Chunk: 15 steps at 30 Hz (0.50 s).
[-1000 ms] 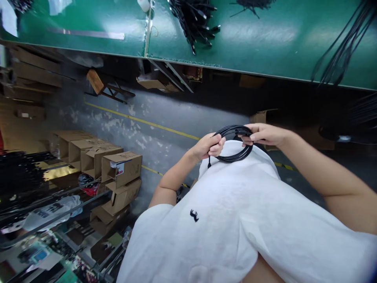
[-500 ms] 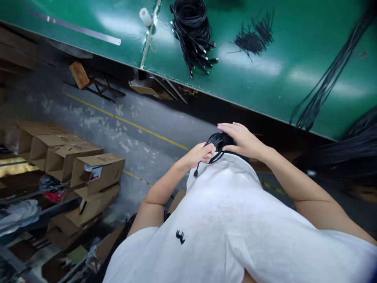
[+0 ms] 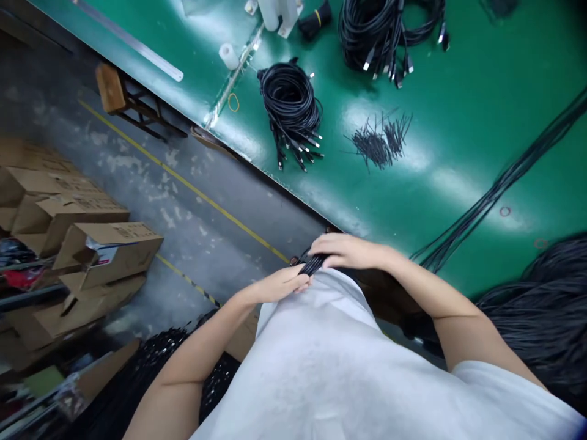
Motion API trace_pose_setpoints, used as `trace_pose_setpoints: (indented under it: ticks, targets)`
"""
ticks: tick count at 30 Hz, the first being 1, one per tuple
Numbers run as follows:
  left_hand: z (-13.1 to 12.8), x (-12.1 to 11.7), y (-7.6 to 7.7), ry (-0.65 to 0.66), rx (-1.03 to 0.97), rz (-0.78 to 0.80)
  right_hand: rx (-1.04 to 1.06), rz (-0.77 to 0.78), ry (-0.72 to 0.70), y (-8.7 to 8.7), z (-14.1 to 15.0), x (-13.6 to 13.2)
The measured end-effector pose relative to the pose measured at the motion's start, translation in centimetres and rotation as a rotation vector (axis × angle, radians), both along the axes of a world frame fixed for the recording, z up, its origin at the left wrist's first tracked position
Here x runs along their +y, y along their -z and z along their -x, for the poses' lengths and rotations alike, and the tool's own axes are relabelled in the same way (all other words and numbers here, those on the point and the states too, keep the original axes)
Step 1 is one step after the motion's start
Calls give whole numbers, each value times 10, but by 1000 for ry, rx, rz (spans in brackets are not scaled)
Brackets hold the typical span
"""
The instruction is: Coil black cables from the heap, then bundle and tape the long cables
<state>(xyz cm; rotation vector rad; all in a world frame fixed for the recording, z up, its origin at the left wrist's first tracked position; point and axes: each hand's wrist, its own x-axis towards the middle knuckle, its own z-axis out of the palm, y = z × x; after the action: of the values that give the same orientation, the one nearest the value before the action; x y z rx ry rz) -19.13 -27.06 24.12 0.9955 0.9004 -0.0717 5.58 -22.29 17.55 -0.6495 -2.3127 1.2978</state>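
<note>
A coiled black cable (image 3: 312,264) is held close to my white shirt, just off the table's front edge. My left hand (image 3: 285,283) grips the coil, its thumb lying across the strands. My right hand (image 3: 345,250) closes over the other side of the same coil, fingers bent across its top. Parts of the coil are hidden behind the fingers, and its plugs cannot be made out. Beyond my hands, a stack of coiled black cables (image 3: 290,98) with silver plugs lies on the green table (image 3: 367,201).
On the table are short black ties (image 3: 378,143), more coiled cables (image 3: 367,36), a white roll (image 3: 228,56), a metal ruler (image 3: 137,46) and long straight cables (image 3: 495,189). A cable heap (image 3: 541,311) sits right. Cardboard boxes (image 3: 110,244) and a stool (image 3: 112,88) stand left.
Both hands have moved a little left and down in view with the coil. My right hand's fingers, more spread before, now curl over it. The view has shifted, showing more of the table.
</note>
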Motion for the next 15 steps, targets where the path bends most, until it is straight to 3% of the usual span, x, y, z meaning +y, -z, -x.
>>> trace_pose_setpoints:
  ticks: [2,4,6,8,10,12,15]
  targets:
    - [-7,-6,4,-173,28,28,-107,150,373,30,-39,45]
    - [-14,-13,9,-340,40,42,-339,172,888,67,-78,90]
    - [-21,-17,12,-459,87,25,-555,191,1131,103,-107,125]
    - [-28,-17,12,-523,160,5,-683,226,1145,131,-120,145]
    - [-32,-16,11,-551,196,-6,-727,241,1098,147,-122,152]
    - [-35,-14,11,-577,183,-9,-738,235,1078,151,-121,152]
    - [-38,-8,14,-605,131,-23,-732,202,1100,139,-125,146]
